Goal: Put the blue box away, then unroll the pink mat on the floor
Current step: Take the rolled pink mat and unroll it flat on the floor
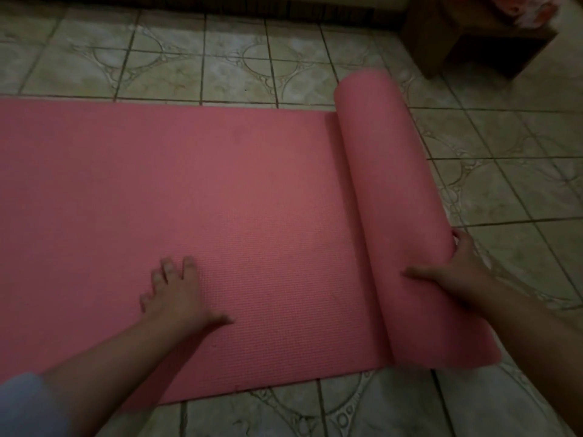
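The pink mat [189,190] lies flat on the tiled floor from the left edge of the view to right of the middle. Its still-rolled part [388,184] stands as a thick roll along the right end of the flat part. My left hand [176,294] presses flat on the unrolled surface, fingers spread. My right hand [454,266] rests on the roll near its front end, thumb on the left side and fingers over the right side. No blue box is in view.
Patterned beige floor tiles [504,171] extend to the right of the roll and behind the mat. A dark wooden piece of furniture [479,42] stands at the back right. A dark low edge [220,7] runs along the far side.
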